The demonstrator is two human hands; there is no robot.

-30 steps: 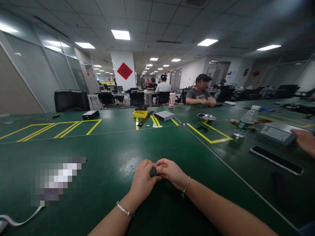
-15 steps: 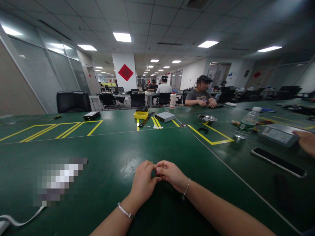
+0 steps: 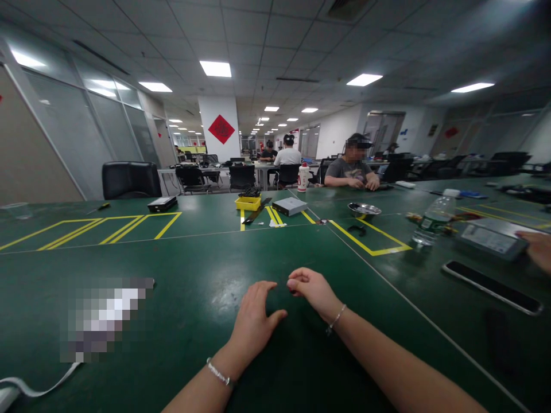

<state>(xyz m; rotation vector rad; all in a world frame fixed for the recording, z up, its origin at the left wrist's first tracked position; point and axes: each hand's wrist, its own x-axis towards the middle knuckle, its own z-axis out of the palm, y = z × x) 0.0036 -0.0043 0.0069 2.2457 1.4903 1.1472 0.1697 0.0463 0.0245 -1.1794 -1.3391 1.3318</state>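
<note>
Over the green table [image 3: 185, 298], my left hand [image 3: 253, 315] is open, thumb spread from the fingers, with nothing in it. My right hand [image 3: 313, 292] is a little further right, apart from the left. Its thumb and fingertips are pinched together on a small dark thing [image 3: 291, 291], mostly hidden by the fingers and too small to name.
A phone [image 3: 491, 287], a water bottle [image 3: 434, 221] and a grey metal box [image 3: 491, 238] with another person's hand [image 3: 538, 246] lie to the right. Further back are a metal bowl [image 3: 364, 210], a yellow tray [image 3: 248, 203] and a grey box [image 3: 289, 206]. A blurred object [image 3: 109, 312] lies left.
My hands were together around a small reddish thing and have now parted. The right hand has moved up and right with its fingers pinched, while the left has opened.
</note>
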